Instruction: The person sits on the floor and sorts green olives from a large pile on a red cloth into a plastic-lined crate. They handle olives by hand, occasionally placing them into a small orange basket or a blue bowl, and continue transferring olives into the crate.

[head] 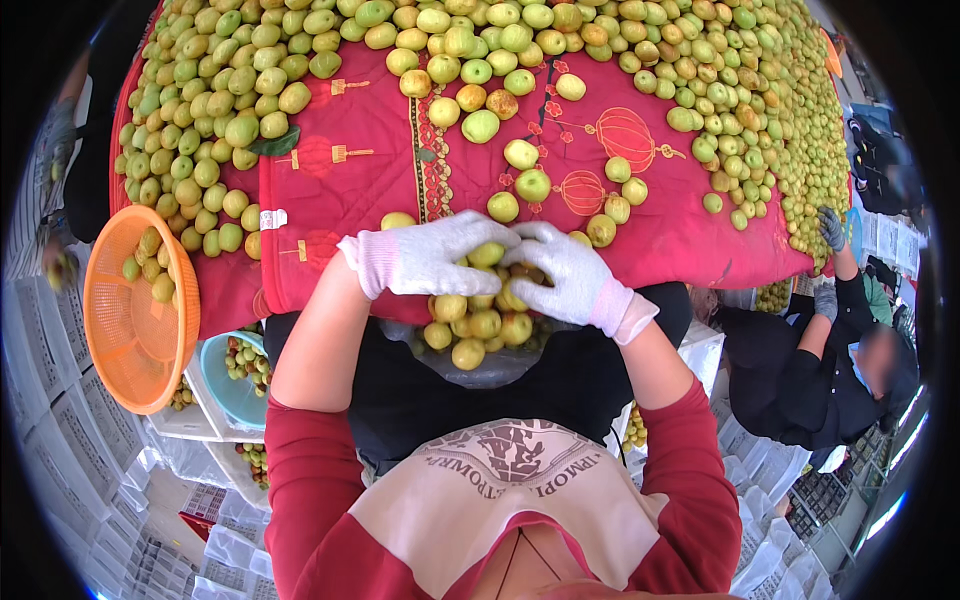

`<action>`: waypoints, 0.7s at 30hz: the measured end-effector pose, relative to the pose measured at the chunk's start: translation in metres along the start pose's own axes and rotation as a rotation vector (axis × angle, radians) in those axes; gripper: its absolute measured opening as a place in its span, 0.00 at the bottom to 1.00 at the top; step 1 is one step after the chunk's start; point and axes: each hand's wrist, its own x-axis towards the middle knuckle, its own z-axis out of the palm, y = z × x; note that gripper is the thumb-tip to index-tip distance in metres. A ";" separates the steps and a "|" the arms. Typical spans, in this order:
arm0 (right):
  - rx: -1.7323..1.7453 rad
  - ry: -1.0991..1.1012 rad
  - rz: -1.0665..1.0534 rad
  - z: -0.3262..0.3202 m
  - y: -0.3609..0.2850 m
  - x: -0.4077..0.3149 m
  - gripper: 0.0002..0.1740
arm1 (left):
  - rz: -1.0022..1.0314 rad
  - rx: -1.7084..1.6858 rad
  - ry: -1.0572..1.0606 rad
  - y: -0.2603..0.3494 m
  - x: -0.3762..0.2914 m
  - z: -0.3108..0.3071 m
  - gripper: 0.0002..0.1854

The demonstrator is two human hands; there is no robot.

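My left hand [439, 255] and my right hand [564, 274], both in pale knitted gloves, meet at the near edge of a red quilted cover [352, 202]. Their curved fingers cup a cluster of green jujubes [484, 322] between them. Part of the cluster hangs over the edge, above a container with a clear plastic liner [480, 375] at my lap. How many fruits each palm covers is hidden. A few loose jujubes [532, 185] lie on the cover just beyond my fingers.
A large heap of jujubes [225, 82] spreads across the far side and right. At left stands an orange plastic basket [105, 300] holding several fruits, above a light-blue basin [217, 382] of browner ones. A co-worker [810, 375] with gloved hands sits at right. White crates [67, 375] line the left.
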 end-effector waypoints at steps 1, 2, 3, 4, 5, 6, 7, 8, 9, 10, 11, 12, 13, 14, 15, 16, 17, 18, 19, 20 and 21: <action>-0.012 -0.014 0.001 0.004 -0.004 -0.005 0.17 | -0.053 -0.104 -0.061 0.003 0.001 0.004 0.33; 0.001 -0.062 0.027 0.008 -0.008 -0.010 0.16 | -0.108 -0.054 -0.097 0.005 0.001 0.007 0.33; 0.012 -0.114 0.058 0.011 -0.012 -0.015 0.15 | -0.149 -0.030 -0.151 0.008 0.001 0.010 0.31; 0.012 -0.154 0.072 0.013 -0.015 -0.020 0.15 | -0.153 -0.031 -0.171 0.010 0.002 0.013 0.28; 0.027 -0.129 0.056 0.014 -0.018 -0.026 0.14 | -0.186 -0.025 -0.201 0.012 0.002 0.015 0.26; 0.101 -0.094 0.010 0.011 -0.017 -0.029 0.13 | -0.127 -0.005 -0.168 0.014 0.000 0.013 0.23; 0.159 -0.105 0.014 0.009 -0.017 -0.032 0.11 | -0.097 0.022 -0.145 0.014 -0.001 0.009 0.21; 0.189 -0.014 -0.016 0.003 -0.015 -0.032 0.10 | -0.068 0.050 -0.122 0.015 -0.003 0.004 0.20; 0.214 0.067 -0.029 -0.004 -0.011 -0.028 0.09 | -0.036 0.055 -0.039 0.015 -0.006 0.000 0.17; 0.199 0.177 0.005 -0.010 -0.008 -0.022 0.08 | -0.031 0.095 0.059 0.015 -0.011 -0.005 0.16; 0.159 0.319 0.036 -0.016 -0.005 -0.012 0.07 | -0.023 0.140 0.159 0.014 -0.014 -0.011 0.15; 0.076 0.444 -0.011 -0.022 0.001 0.007 0.08 | -0.096 0.207 0.305 0.013 -0.015 -0.014 0.14; -0.007 0.571 -0.008 -0.027 0.006 0.028 0.09 | -0.121 0.268 0.462 0.011 -0.016 -0.016 0.13; -0.105 0.671 -0.003 -0.033 0.010 0.053 0.12 | -0.139 0.513 0.604 0.009 -0.014 -0.019 0.13; -0.283 0.752 0.061 -0.038 0.013 0.076 0.15 | -0.323 0.746 0.694 0.006 -0.013 -0.020 0.14; -0.391 0.750 0.235 -0.043 0.015 0.099 0.19 | -0.412 0.841 0.700 0.003 -0.013 -0.021 0.16; -0.455 0.791 0.266 -0.046 0.015 0.117 0.20 | -0.511 0.923 0.686 0.000 -0.012 -0.022 0.17; -0.499 0.776 0.213 -0.045 0.013 0.128 0.19 | -0.497 0.861 0.631 -0.002 -0.013 -0.022 0.18; -0.527 0.745 0.213 -0.045 0.010 0.139 0.18 | -0.532 0.784 0.538 -0.005 -0.014 -0.022 0.19; -0.606 0.578 0.235 -0.041 0.006 0.149 0.17 | -0.520 0.813 0.510 -0.006 -0.014 -0.021 0.19; -0.683 0.458 0.207 -0.038 0.002 0.156 0.16 | -0.510 0.741 0.477 -0.007 -0.014 -0.021 0.19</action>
